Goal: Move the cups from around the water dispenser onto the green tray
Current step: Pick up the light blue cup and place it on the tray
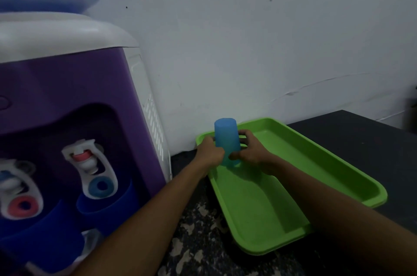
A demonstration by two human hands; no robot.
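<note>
At the far-left corner of the green tray (338, 169), nearest the water dispenser (74, 104), a light-blue cup (226, 140) stands inverted, closed base up, mouth down on or just above the tray floor; contact not confirmable. Left hand (211, 151) is wrapped on the cup's dispenser side, right hand (250, 151) on the side away from it. Both are closed on the cup wall, fingers curled round.

Step in hand, by judgement: setting the cup down. Recommend lowering it square so the whole rim lands flat, keeping it clear of the tray's raised lip, then letting go one hand at a time and lifting straight off so the tall, light cup isn't tipped. Rest of tray is bare, so tucking it into the corner leaves room for more.

Two dark-blue cups (108, 199) sit under the taps at the dispenser front; not yet moved. Task approx. early stage.

Surface: counter (203, 242) is dark w/ pale mottled patches near the dispenser, plain black beyond the tray. Tray sits skewed to the counter edge. Room: pale wall (248, 38) behind dispenser and tray, hairline cracks, few marks. Light dim.
</note>
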